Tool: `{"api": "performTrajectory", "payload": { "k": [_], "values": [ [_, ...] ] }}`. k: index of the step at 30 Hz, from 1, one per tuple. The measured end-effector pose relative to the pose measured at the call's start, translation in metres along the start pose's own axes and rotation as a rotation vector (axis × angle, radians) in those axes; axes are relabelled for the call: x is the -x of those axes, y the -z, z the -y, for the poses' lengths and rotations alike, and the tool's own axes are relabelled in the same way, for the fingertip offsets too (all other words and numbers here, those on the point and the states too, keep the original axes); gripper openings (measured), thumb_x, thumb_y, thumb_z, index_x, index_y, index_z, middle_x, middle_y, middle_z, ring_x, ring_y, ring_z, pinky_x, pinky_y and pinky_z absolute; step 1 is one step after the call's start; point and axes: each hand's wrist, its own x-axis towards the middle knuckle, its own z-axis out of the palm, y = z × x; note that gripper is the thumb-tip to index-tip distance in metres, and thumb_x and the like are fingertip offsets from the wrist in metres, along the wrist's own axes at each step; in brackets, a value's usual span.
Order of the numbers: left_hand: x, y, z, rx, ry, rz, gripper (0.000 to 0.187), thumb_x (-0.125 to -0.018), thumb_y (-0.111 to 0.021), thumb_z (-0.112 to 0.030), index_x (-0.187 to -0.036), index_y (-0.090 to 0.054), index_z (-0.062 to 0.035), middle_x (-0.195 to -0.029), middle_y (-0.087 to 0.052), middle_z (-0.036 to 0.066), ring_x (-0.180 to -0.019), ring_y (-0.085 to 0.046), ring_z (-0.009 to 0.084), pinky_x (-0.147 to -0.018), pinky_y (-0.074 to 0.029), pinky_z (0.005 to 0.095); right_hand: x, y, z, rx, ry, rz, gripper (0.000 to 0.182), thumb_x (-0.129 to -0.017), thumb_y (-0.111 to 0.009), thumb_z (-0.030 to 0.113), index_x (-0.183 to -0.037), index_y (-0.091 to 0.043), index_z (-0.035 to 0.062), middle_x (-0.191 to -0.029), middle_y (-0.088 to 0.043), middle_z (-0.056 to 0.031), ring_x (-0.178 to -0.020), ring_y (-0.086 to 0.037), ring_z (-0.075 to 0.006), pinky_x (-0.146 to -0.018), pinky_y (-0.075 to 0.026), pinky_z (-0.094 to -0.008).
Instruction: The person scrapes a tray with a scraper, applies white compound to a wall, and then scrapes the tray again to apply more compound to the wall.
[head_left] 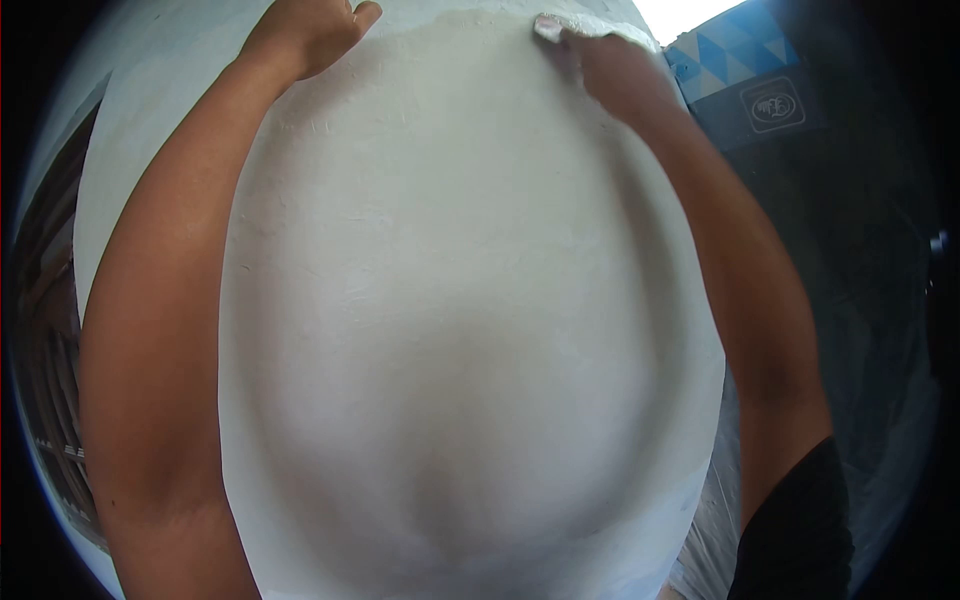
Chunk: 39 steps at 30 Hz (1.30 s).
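1. Big white plastered surface (pixel 460 330) fills most of view, bulging toward the camera; rough trowel-like ridges across upper part, smoother lower centre.
2. Left hand (pixel 305 30) at top edge, upper left: fingers curled, lying flat against the surface; nothing seen held in it. Partly cut by frame top, so grip can't be told for sure.
3. Right hand (pixel 600 60) at top, right of centre: pressed onto the surface, fingertips (pixel 548 28) coated w/ white material, lying on a ragged wet-looking patch. Whether it holds anything underneath, can't tell.
4. Both forearms run up either side of the surface, framing it; black sleeve (pixel 800 530) on the right arm, lower right.
5. Around: blue-and-white triangle-patterned sheet (pixel 725 50) upper right, just beside the right hand; dark box or panel w/ a square logo (pixel 772 105) below it. Dark wall area (pixel 860 280) to the right.
6. Left side: dim brownish stacked stuff (pixel 45 330), too blurred to name.
7. Lower right: crumpled pale sheeting (pixel 715 500) beside surface's edge.
8. Edges/room: surface's right edge curves down close to the right forearm; left edge passes behind the left arm. Open room btw the arms is all bare plaster; nothing lies on it. Top edge near both hands is out of frame.
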Motion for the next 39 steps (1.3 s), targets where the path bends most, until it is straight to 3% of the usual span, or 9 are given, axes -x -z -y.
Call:
{"api": "performTrajectory", "payload": {
  "k": [3,6,11,15,20,23,27,34,39],
  "values": [
    [0.000,-0.002,-0.003,0.000,0.000,0.006,0.046,-0.089,-0.053,-0.031,-0.058,-0.062,0.0030,-0.056,-0.058,0.019,-0.050,-0.052,0.0261,-0.059,-0.045,0.0413,0.027,0.029,0.020,0.007,-0.006,0.169,0.023,-0.090,-0.046,0.007,-0.106,-0.060,0.0009,-0.100,-0.068,-0.0176,-0.097,-0.065,-0.0351,-0.080,-0.053,-0.0470],
    [0.001,0.001,-0.005,-0.006,0.012,0.024,0.046,-0.089,-0.053,-0.031,-0.060,-0.063,0.0036,-0.058,-0.060,0.020,-0.052,-0.054,0.0271,-0.060,-0.046,0.0415,0.027,0.040,-0.004,-0.045,0.090,0.008,0.039,-0.090,-0.045,0.005,-0.127,-0.056,0.0122,-0.089,-0.067,-0.0193,-0.086,-0.066,-0.0364,-0.074,-0.052,-0.0468],
    [0.001,0.003,-0.010,-0.028,0.070,0.028,0.045,-0.089,-0.053,-0.031,-0.063,-0.064,0.0041,-0.061,-0.061,0.021,-0.055,-0.056,0.0281,-0.062,-0.047,0.0417,-0.016,0.048,0.003,-0.023,-0.130,-0.062,0.038,-0.091,-0.045,0.006,-0.126,-0.058,0.0136,-0.091,-0.067,-0.0184,-0.086,-0.066,-0.0338,-0.074,-0.053,-0.0444],
    [0.001,0.001,-0.010,-0.013,0.029,0.028,0.044,-0.088,-0.053,-0.032,-0.065,-0.066,0.0033,-0.063,-0.062,0.022,-0.056,-0.057,0.0283,-0.063,-0.047,0.0414,-0.006,0.013,0.017,-0.003,0.061,0.069,0.046,-0.088,-0.042,-0.003,-0.129,-0.055,0.0130,-0.097,-0.066,-0.0202,-0.089,-0.065,-0.0360,-0.078,-0.052,-0.0473],
    [0.002,0.000,-0.008,-0.008,0.009,0.079,0.044,-0.088,-0.053,-0.032,-0.065,-0.066,0.0034,-0.063,-0.063,0.022,-0.056,-0.058,0.0288,-0.064,-0.048,0.0413,0.035,0.044,0.013,-0.010,0.086,0.093,0.023,-0.089,-0.046,0.002,-0.107,-0.060,0.0028,-0.092,-0.067,-0.0166,-0.083,-0.067,-0.0331,-0.071,-0.053,-0.0445],
    [0.000,0.000,-0.006,0.011,-0.009,0.055,0.044,-0.087,-0.054,-0.032,-0.063,-0.065,0.0035,-0.062,-0.063,0.021,-0.056,-0.058,0.0292,-0.063,-0.048,0.0417,0.011,0.060,0.007,-0.056,-0.054,0.036,0.042,-0.089,-0.048,0.005,-0.128,-0.057,0.0131,-0.083,-0.066,-0.0202,-0.082,-0.066,-0.0354,-0.072,-0.052,-0.0470],
    [0.001,-0.003,-0.008,-0.002,0.000,0.022,0.044,-0.087,-0.054,-0.032,-0.063,-0.065,0.0037,-0.064,-0.064,0.022,-0.057,-0.059,0.0296,-0.064,-0.048,0.0421,-0.021,0.023,0.004,-0.122,-0.048,-0.102,0.040,-0.090,-0.045,0.003,-0.127,-0.057,0.0109,-0.090,-0.067,-0.0193,-0.084,-0.066,-0.0345,-0.073,-0.053,-0.0459],
    [0.001,-0.002,-0.010,0.016,0.010,0.055,0.043,-0.088,-0.054,-0.031,-0.065,-0.065,0.0037,-0.067,-0.065,0.021,-0.059,-0.060,0.0291,-0.064,-0.047,0.0423,0.041,0.066,0.036,-0.005,0.077,0.275,0.040,-0.089,-0.047,0.002,-0.126,-0.060,0.0100,-0.093,-0.066,-0.0213,-0.083,-0.066,-0.0358,-0.075,-0.052,-0.0477],
    [0.002,0.001,-0.016,0.001,0.040,0.076,0.043,-0.088,-0.054,-0.030,-0.064,-0.065,0.0031,-0.063,-0.063,0.019,-0.055,-0.056,0.0279,-0.061,-0.047,0.0414,0.002,0.075,0.028,-0.080,-0.043,0.061,0.035,-0.090,-0.048,0.004,-0.123,-0.060,0.0084,-0.095,-0.067,-0.0198,-0.079,-0.067,-0.0341,-0.074,-0.053,-0.0466]
  ]
}}
